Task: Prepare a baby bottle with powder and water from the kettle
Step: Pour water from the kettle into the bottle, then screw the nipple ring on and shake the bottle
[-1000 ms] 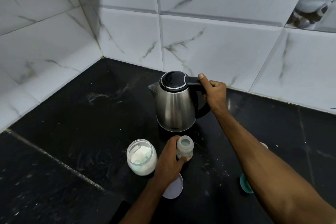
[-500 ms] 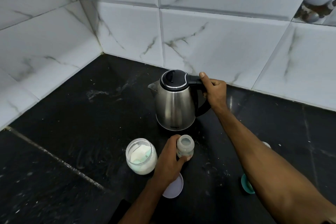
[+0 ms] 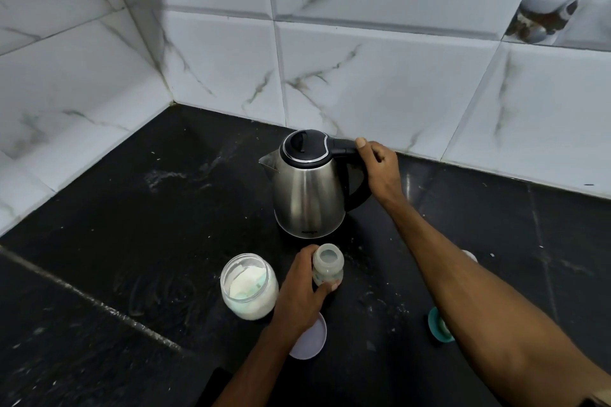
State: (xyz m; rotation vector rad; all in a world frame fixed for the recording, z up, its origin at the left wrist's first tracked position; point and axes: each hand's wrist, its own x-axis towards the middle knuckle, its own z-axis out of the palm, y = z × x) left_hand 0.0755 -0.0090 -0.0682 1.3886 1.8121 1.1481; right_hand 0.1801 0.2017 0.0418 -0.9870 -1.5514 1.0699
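A steel kettle [image 3: 309, 198] with a black lid stands upright on the black counter [image 3: 148, 225], its spout pointing left. My right hand [image 3: 380, 168] grips its black handle at the top, thumb lying along it. Just in front stands a small open baby bottle [image 3: 327, 266], upright, with my left hand [image 3: 301, 297] wrapped around its left side. To the left of the bottle sits an open glass jar [image 3: 248, 286] with white powder inside.
A round white lid [image 3: 310, 337] lies flat behind my left wrist. A teal bottle ring [image 3: 438, 325] peeks out beside my right forearm, and a white piece [image 3: 469, 255] shows beyond it. White tiled walls close the corner at the back and left.
Both hands keep their holds on the kettle handle and the bottle. Nothing on the counter has shifted; only the camera view moved slightly.
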